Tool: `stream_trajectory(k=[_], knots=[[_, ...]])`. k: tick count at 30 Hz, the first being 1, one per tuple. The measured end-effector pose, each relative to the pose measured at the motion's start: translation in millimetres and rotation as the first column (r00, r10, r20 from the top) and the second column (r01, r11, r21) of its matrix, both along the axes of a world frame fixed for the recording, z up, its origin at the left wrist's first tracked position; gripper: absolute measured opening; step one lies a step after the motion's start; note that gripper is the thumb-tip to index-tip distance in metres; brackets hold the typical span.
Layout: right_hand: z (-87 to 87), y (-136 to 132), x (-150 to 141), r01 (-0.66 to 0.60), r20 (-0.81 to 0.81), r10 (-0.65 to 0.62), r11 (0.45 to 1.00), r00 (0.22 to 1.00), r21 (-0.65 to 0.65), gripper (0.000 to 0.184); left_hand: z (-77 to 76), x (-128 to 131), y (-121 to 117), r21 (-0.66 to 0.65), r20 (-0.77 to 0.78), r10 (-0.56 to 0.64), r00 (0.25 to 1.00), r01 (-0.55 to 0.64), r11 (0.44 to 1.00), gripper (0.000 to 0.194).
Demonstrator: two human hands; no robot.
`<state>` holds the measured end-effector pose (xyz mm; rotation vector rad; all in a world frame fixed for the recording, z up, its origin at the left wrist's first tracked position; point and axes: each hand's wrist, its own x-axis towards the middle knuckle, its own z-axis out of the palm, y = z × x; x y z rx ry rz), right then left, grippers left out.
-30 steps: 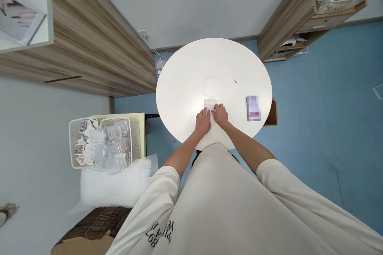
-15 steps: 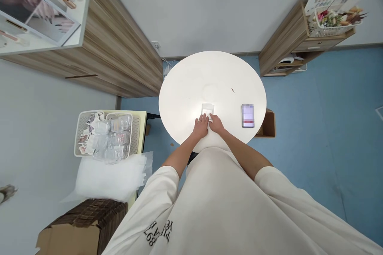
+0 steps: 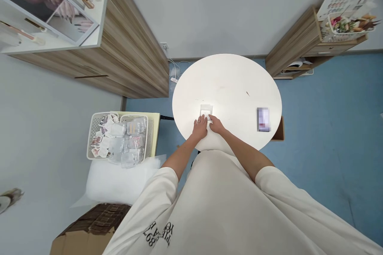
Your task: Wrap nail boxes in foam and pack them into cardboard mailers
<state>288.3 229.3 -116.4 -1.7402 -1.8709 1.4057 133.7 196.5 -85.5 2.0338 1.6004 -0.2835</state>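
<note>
A small white packet (image 3: 206,110) lies on the round white table (image 3: 227,83) near its front edge. My left hand (image 3: 200,126) rests flat just below the packet, fingers stretched toward it and touching its near edge. My right hand (image 3: 216,125) lies beside it, fingers extended, its fingertips at the packet's lower right corner. Neither hand grips anything.
A phone (image 3: 263,119) lies on the table's right side. A white basket (image 3: 119,139) of small packets stands on a yellow stool to the left, above clear bags (image 3: 119,181) and a cardboard box (image 3: 89,227). Wooden cabinets (image 3: 131,59) flank the table.
My hands went from pinching the packet to lying flat at its near edge. The view has shifted, so the table sits further right.
</note>
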Motion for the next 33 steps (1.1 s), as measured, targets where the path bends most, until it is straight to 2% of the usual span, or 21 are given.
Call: stream_trajectory(k=[7, 12, 20, 24, 28, 33], knots=[[-10.0, 19, -84, -0.171, 0.014, 0.17, 0.984, 0.985, 0.05, 0.081, -5.0, -90, 6, 0.031, -0.012, 0.069, 0.998, -0.069, 0.997, 0.081], [-8.0, 30, -115, -0.297, 0.145, 0.29, 0.955, 0.946, 0.029, 0.086, -6.7, -126, 12, 0.045, -0.028, 0.061, 0.998, -0.059, 0.997, 0.082], [5.1, 35, -122, -0.342, 0.248, 0.344, 0.938, 0.906, -0.055, 0.089, -14.0, -131, 14, 0.077, -0.005, 0.054, 0.999, -0.054, 0.996, 0.078], [10.5, 28, -121, -0.281, 0.213, 0.281, 0.959, 0.936, -0.033, 0.082, -11.2, -129, 16, 0.087, -0.006, 0.059, 0.998, -0.059, 0.994, 0.074], [14.8, 14, -107, -0.205, 0.179, 0.195, 0.978, 0.964, 0.036, 0.071, -5.3, -123, 12, 0.133, -0.001, 0.059, 0.998, -0.058, 0.989, 0.074], [19.6, -6, -74, -0.159, 0.196, 0.144, 0.986, 0.97, 0.059, 0.061, 3.8, -104, -3, 0.169, 0.008, 0.056, 0.998, -0.057, 0.984, 0.071]])
